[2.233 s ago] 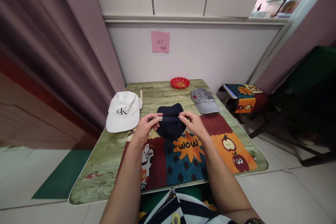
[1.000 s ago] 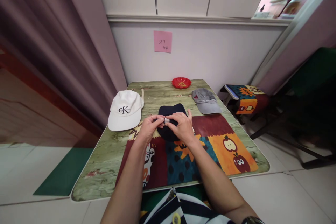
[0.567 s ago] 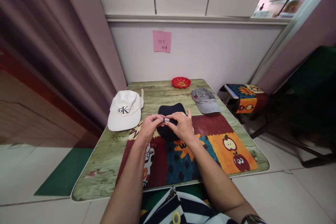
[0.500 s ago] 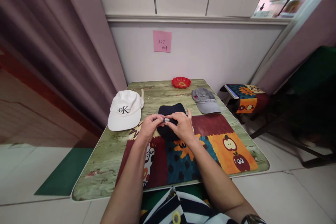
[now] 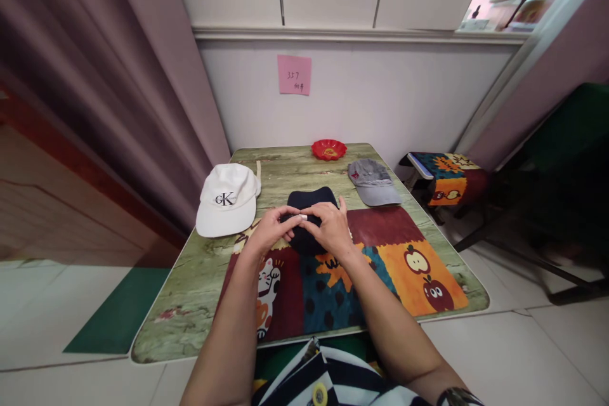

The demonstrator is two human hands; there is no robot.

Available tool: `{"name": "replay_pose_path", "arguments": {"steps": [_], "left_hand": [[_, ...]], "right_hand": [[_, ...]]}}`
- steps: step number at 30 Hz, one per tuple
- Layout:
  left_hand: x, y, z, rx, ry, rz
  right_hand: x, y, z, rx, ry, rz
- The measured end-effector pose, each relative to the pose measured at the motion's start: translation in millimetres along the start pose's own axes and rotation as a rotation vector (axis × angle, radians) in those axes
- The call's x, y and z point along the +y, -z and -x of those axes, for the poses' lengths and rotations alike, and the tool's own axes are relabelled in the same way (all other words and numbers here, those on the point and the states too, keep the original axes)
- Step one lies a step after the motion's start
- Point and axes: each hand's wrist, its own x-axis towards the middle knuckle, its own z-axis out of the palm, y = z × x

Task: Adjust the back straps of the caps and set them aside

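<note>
A dark navy cap (image 5: pixel 311 197) lies on the patterned mat (image 5: pixel 328 311) in front of me, its brim away from my body. Both hands meet over the near side of the cap. My left hand (image 5: pixel 273 228) pinches the cap's dark strap, the thumb against a small pale, shiny buckle (image 5: pixel 303 217). From the other side my right hand (image 5: pixel 330 226) grips the same strap between thumb and fingers. Most of the strap is hidden by my fingers. To the left sits a white cap (image 5: pixel 227 200) with black letters; a grey cap (image 5: pixel 373 183) rests at the right.
A red scalloped dish (image 5: pixel 328 150) stands at the back of the green wood-patterned table (image 5: pixel 181 304). Behind it is a wall with a pink note (image 5: pixel 294 75). A stool (image 5: pixel 445 177) with a patterned cover is beyond the table's right side, and a curtain (image 5: pixel 157 63) hangs at the left.
My left thumb has moved right onto the buckle, covering part of it, and my left fingers have shifted slightly on the strap. My right hand has hardly moved.
</note>
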Motion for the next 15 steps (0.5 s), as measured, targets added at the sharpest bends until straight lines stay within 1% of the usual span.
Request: {"name": "replay_pose_path", "arguments": {"steps": [2, 4, 8, 10, 15], "left_hand": [[-3, 1.4, -2, -0.004, -0.024, -0.025], [-5, 1.9, -3, 0.028, -0.040, -0.011], [-6, 1.9, -1, 0.074, -0.024, 0.028], [-4, 1.7, 0, 0.083, -0.020, 0.034], [1, 2.6, 2, 0.049, -0.045, -0.053]], "right_hand": [[2, 4, 0, -0.013, 0.001, -0.019], [7, 10, 0, -0.021, -0.028, -0.052], [21, 22, 0, -0.028, -0.148, -0.106], [28, 26, -1, -0.054, -0.190, -0.109], [38, 27, -1, -0.126, -0.220, -0.133]]}}
